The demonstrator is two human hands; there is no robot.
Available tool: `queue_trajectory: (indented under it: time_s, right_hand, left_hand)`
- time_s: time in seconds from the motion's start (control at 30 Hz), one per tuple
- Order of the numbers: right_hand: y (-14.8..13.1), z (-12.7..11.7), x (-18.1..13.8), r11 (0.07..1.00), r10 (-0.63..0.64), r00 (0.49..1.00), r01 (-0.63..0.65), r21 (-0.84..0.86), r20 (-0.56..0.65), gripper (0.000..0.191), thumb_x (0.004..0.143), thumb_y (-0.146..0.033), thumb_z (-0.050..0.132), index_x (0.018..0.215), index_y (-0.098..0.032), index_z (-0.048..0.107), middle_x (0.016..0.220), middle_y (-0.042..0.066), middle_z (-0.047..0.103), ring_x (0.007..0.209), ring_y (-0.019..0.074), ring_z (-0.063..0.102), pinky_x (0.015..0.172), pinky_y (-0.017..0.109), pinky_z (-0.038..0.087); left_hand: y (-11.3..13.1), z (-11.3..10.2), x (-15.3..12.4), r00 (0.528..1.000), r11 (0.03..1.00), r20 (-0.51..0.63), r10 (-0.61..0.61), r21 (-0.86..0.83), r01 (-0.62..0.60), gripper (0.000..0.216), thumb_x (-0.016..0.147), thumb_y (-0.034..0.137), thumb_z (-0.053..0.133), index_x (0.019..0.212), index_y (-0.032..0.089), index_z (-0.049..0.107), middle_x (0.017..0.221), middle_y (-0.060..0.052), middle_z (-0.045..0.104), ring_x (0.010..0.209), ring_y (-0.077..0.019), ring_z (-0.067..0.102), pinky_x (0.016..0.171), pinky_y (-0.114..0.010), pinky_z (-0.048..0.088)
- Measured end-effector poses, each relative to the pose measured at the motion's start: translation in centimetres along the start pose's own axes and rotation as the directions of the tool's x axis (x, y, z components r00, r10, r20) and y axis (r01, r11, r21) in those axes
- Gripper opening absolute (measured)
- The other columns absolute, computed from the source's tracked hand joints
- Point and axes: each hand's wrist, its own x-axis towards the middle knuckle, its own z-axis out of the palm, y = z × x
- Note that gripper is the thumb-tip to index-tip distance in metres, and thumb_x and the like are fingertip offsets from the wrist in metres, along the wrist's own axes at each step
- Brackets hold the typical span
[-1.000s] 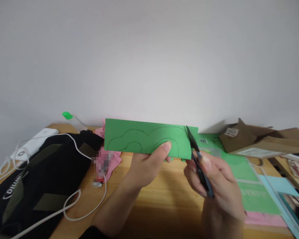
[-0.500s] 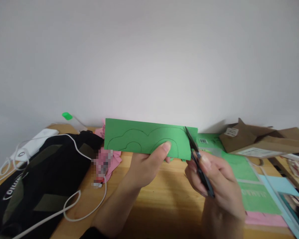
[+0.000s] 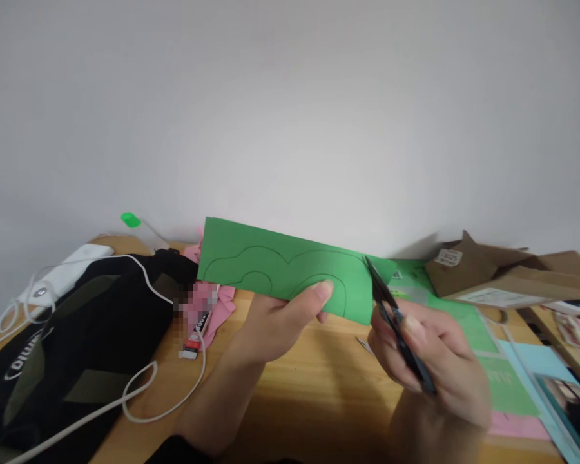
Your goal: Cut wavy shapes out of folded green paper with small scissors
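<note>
A strip of green paper [image 3: 241, 241], marked with curved cloud-like pencil or pen lines, is raised above the table. My left hand [image 3: 283, 325] pinches its lower edge, thumb on the drawn face. Black scissors [image 3: 399, 328] are gripped in my right hand [image 3: 428, 354], fingers wrapped about the handles. The blades point up and left, at the paper's right end, with the tip by the outer curved line. A flap of paper on the far side of the blades bends away to the right. My right fingers partly hide the scissor handles.
To the left lie a black bag [image 3: 140, 322], a white power strip [image 3: 70, 270] and a looping white cable [image 3: 164, 419]. Crumpled pink paper [image 3: 225, 303] sits behind my left hand. At right are a brown cardboard box [image 3: 493, 270], green packets [image 3: 507, 380] and a pen tip [image 3: 364, 345].
The paper has tilted, its right end lower and left end higher. My right hand and the scissors have shifted right and down slightly, and the cut end flap now bends back.
</note>
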Motion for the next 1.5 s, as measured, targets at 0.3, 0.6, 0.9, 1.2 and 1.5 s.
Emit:
queue_trajectory:
  time_s: [0.3,0.6,0.9,1.2,1.5]
  right_hand:
    - [-0.7,0.0,0.0,0.998,0.057,0.998,-0.057,0.008,0.030,0.038,0.095,-0.047,0.048,0.068,-0.020,0.048,0.039,-0.009,0.031,0.034,0.0061,0.017,0.035,0.023,0.013]
    - [-1.0,-0.9,-0.7,0.992,0.128,0.987,-0.129,0.004,0.098,0.037,0.095,-0.050,0.046,0.075,-0.020,0.055,0.041,-0.008,0.034,0.035,0.0070,0.018,0.035,0.023,0.013]
    - [-2.7,-3.4,-1.6,0.999,-0.028,0.994,0.025,-0.035,-0.109,0.029,0.091,-0.050,0.053,0.092,-0.024,0.067,0.066,0.004,0.061,0.056,0.0188,0.056,0.050,0.031,0.045]
    - [-0.7,-1.4,0.3,0.955,-0.024,0.974,-0.045,-0.293,-0.227,0.030,0.077,-0.046,0.074,0.067,-0.020,0.063,0.059,-0.003,0.042,0.054,0.0117,0.037,0.049,0.026,0.034]
    - [0.8,-0.9,0.2,0.945,-0.190,0.906,0.064,-0.322,-0.378,0.027,0.080,-0.031,0.072,0.061,-0.019,0.058,0.059,-0.003,0.042,0.054,0.0112,0.035,0.049,0.025,0.029]
  left_hand:
    - [1.1,-0.6,0.1,1.000,1.000,0.022,0.008,0.022,-0.008,0.032,0.081,0.035,0.062,0.052,0.024,0.053,0.053,0.000,0.059,0.049,-0.0145,0.053,0.056,-0.030,0.049]
    - [1.1,-0.9,0.8,0.992,0.992,0.110,-0.058,-0.104,0.070,0.027,0.080,0.029,0.059,0.055,0.019,0.055,0.051,0.002,0.055,0.047,-0.0091,0.050,0.047,-0.022,0.043]
    - [0.4,-1.0,1.7,0.969,0.990,0.243,-0.052,-0.111,0.081,0.029,0.081,0.025,0.056,0.053,0.017,0.055,0.049,-0.001,0.059,0.045,-0.0099,0.051,0.046,-0.022,0.039]
    - [0.3,0.3,1.5,0.811,0.969,0.569,-0.134,-0.095,0.227,0.018,0.072,0.025,0.061,0.056,0.016,0.059,0.044,0.001,0.054,0.037,-0.0093,0.046,0.038,-0.021,0.035]
    - [-0.4,2.6,1.2,0.989,0.998,0.148,-0.005,-0.061,0.015,0.030,0.077,0.031,0.061,0.053,0.016,0.049,0.049,0.003,0.046,0.048,-0.0094,0.043,0.047,-0.023,0.038]
